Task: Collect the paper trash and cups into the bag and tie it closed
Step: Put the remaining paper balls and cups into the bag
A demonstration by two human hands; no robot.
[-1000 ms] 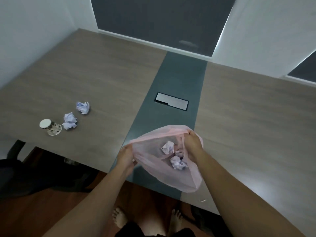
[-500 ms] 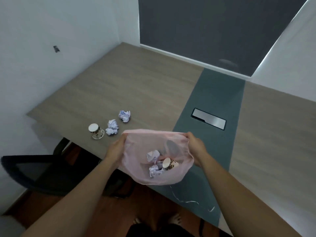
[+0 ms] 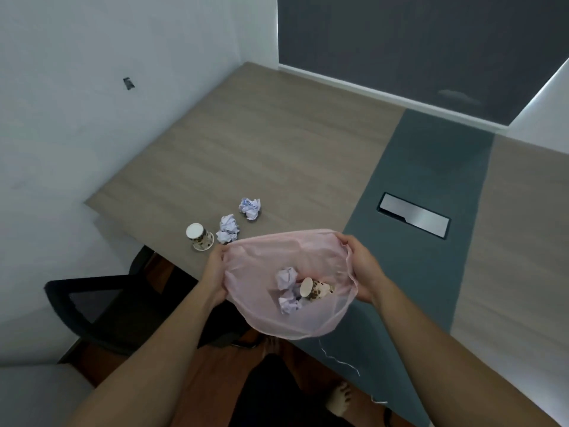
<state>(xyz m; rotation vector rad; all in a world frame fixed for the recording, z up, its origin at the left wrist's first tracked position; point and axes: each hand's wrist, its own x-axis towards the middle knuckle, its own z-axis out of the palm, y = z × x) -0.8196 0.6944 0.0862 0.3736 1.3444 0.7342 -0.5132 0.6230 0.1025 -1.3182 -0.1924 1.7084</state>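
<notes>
My left hand point(image 3: 215, 272) and right hand point(image 3: 361, 266) each grip one side of the bag point(image 3: 261, 306), stretching its mouth wide at the bench point(image 3: 261, 143) edge. Inside lie a cup point(image 3: 314, 289) on its side and crumpled papers point(image 3: 286, 277). On the bench, near my left hand, stands a second cup point(image 3: 199, 236), a paper ball point(image 3: 228, 228) just beside it and a farther ball point(image 3: 250, 208) beyond.

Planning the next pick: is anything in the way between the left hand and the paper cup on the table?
Nothing visible. The cup sits near the table edge, just beyond the left hand, which grips the bag rim. A crumpled paper lies beside the cup, not between.
</notes>
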